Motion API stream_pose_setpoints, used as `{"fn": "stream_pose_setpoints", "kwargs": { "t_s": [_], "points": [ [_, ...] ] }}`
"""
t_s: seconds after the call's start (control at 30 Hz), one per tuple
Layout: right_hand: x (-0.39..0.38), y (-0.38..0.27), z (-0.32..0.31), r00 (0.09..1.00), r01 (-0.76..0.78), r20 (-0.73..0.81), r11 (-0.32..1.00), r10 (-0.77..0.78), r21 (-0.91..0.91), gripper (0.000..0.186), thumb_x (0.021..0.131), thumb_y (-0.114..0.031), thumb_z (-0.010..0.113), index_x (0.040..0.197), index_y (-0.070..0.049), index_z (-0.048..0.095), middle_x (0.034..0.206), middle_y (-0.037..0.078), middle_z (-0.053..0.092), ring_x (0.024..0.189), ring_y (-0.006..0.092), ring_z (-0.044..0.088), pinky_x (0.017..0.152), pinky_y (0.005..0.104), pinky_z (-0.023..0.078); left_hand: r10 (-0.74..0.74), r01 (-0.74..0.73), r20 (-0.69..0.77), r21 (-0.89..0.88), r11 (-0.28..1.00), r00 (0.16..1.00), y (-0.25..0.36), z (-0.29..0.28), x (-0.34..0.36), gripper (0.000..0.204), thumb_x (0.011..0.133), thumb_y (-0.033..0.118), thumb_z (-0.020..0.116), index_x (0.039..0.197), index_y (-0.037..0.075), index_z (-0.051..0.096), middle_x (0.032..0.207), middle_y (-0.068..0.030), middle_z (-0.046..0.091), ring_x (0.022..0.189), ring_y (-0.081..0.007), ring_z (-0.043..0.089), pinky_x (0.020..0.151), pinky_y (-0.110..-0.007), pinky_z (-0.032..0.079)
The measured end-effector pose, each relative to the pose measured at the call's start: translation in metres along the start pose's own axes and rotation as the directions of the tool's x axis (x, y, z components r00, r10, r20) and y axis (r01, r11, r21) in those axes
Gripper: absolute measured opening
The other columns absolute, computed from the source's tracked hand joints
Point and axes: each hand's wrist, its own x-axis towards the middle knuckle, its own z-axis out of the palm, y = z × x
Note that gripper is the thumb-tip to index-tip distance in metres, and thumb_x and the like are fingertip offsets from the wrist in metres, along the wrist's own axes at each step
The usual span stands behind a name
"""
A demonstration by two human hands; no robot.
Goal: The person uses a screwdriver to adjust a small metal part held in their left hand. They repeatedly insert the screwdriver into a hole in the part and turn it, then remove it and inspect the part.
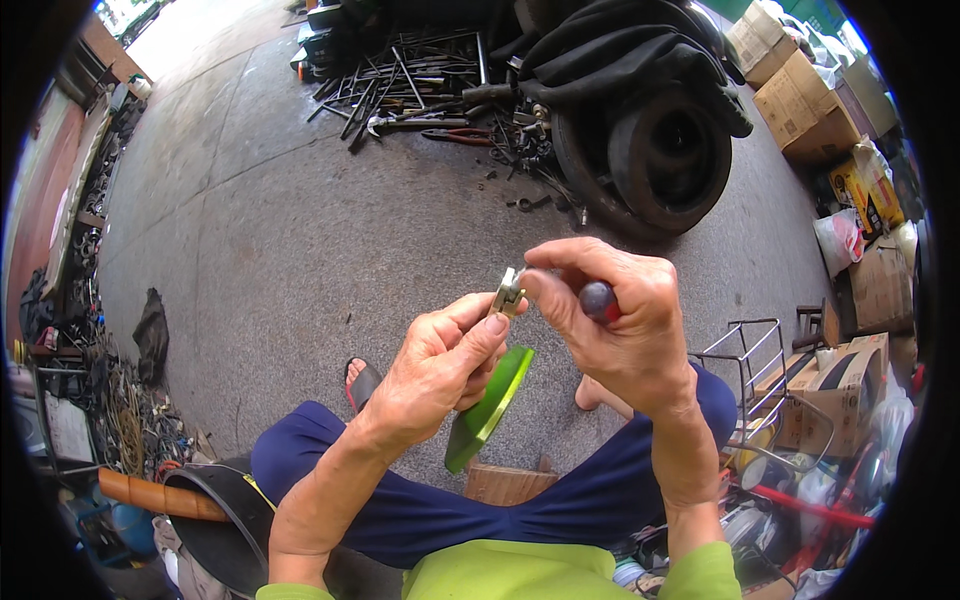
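Note:
In front of me, my left hand (440, 355) is closed, with a small metal fitting (507, 292) pinched between thumb and fingers. Below those fingers hangs a flat bright-green piece (490, 410) with a shiny rim; whether it joins the fitting is hidden by the hand. My right hand (620, 310) is also closed. Its thumb and forefinger meet at the fitting's right side, on something too small to make out. A screwdriver (600, 300) lies across this palm, only the rounded dark-and-red handle end showing; the shaft is hidden.
Loose tools (400, 80), including a hammer and pliers (458, 135), lie on the concrete floor ahead, beside black tyres (670, 165). Cardboard boxes (800, 105) and a wire rack (745, 370) stand to the right. A black tub (225, 525) is at lower left. A wooden block (510, 485) sits between my legs.

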Motion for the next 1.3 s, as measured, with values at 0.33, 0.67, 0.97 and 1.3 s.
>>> {"fn": "stream_pose_setpoints", "kwargs": {
  "t_s": [0.33, 0.67, 0.97, 1.3],
  "points": [
    [0.002, 0.014, 0.002, 1.0, -0.021, -0.003, 0.999, 0.021, -0.05, 0.014, 0.088, -0.01, 0.069, 0.093, 0.002, 0.068, 0.069, 0.007, 0.064, 0.059, 0.0096, 0.06, 0.051, 0.0217, 0.046, -0.003, 0.01, -0.086, 0.073, 0.997, 0.996, 0.002, 0.008, 0.001, 0.03, 0.102, 0.02, 0.048, 0.126, 0.004, 0.055, 0.065, 0.0065, 0.039, 0.049, -0.0009, 0.028, 0.042, -0.019, 0.021],
    [0.0, 0.003, -0.002, 0.995, -0.025, 0.093, 0.998, 0.019, 0.065, 0.014, 0.087, -0.009, 0.07, 0.094, 0.003, 0.068, 0.068, 0.007, 0.064, 0.057, 0.0087, 0.06, 0.05, 0.0217, 0.046, -0.004, 0.007, -0.069, 0.044, 0.999, 0.998, 0.001, 0.003, 0.001, 0.031, 0.101, 0.023, 0.051, 0.126, 0.005, 0.054, 0.068, 0.0076, 0.041, 0.051, 0.0007, 0.032, 0.043, -0.017, 0.024],
    [-0.002, -0.01, -0.003, 0.98, 0.116, 0.161, 0.993, -0.118, 0.022, 0.015, 0.078, -0.005, 0.076, 0.089, 0.002, 0.069, 0.07, 0.01, 0.068, 0.059, 0.0132, 0.066, 0.05, 0.0231, 0.048, 0.02, -0.019, -0.054, 0.014, 1.0, 0.998, 0.001, -0.002, 0.0, 0.032, 0.101, 0.024, 0.051, 0.127, 0.004, 0.052, 0.07, 0.0084, 0.043, 0.052, 0.002, 0.033, 0.043, -0.015, 0.025],
    [0.0, -0.001, 0.0, 0.999, 0.002, 0.044, 0.996, 0.002, -0.084, 0.015, 0.079, -0.008, 0.077, 0.087, 0.001, 0.067, 0.066, 0.005, 0.064, 0.054, 0.0058, 0.057, 0.047, 0.0202, 0.043, 0.068, -0.056, -0.089, 0.13, 0.99, 0.994, 0.002, 0.005, -0.001, 0.032, 0.101, 0.021, 0.052, 0.126, 0.002, 0.053, 0.068, 0.0066, 0.042, 0.05, -0.0001, 0.03, 0.043, -0.018, 0.023]
  ]
}}
